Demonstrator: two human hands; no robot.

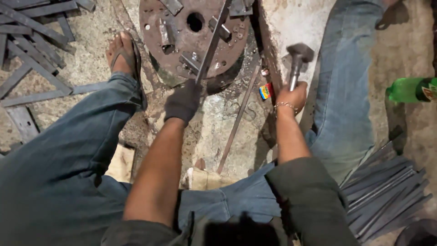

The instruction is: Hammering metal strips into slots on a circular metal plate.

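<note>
The round rusty steel plate (182, 41) with its centre hole is cut off by the top edge, and small bolted blocks on it are hard to make out. The left hand (183, 101), in a dark glove, clenches the near end of a long flat steel strip (214, 42); the strip lies across the plate, its long axis running from the glove up and slightly right, far end lost past the frame. Right of the plate, the bare right hand (293, 96) grips a grey-headed hammer (298, 57), head up and blurred. A thin rusty rod (239, 120) lies on the floor below the plate. Further right, a green plastic bottle (409, 89) is cropped.
</note>
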